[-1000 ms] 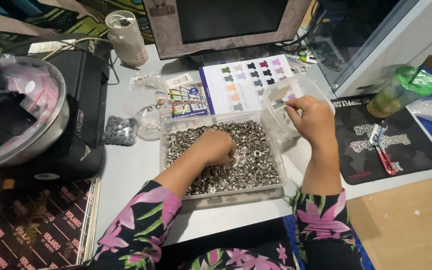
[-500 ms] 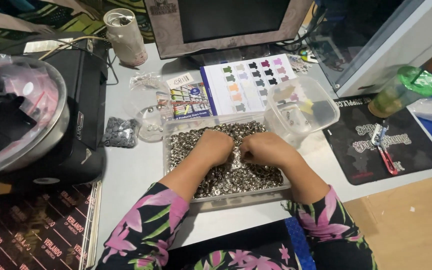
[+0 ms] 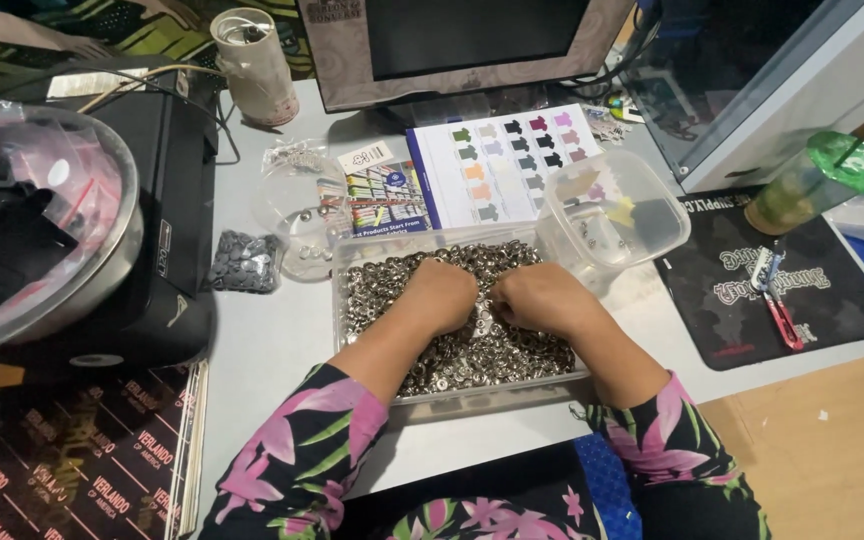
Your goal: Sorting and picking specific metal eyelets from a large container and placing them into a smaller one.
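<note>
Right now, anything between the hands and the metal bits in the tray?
Nothing visible. Left hand and right hand both rest directly on the small silver metal pieces inside the clear tray, with fingers curled into the pile.

Dark sleeves (image 3: 297, 460) with large pink flowers and green leaves, ending below the elbows; bare forearms.

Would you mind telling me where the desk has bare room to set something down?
Bare grey desk lies between the black machine and the tray of metal rings, and near the mat. Toward the monitor it is crowded.
</note>
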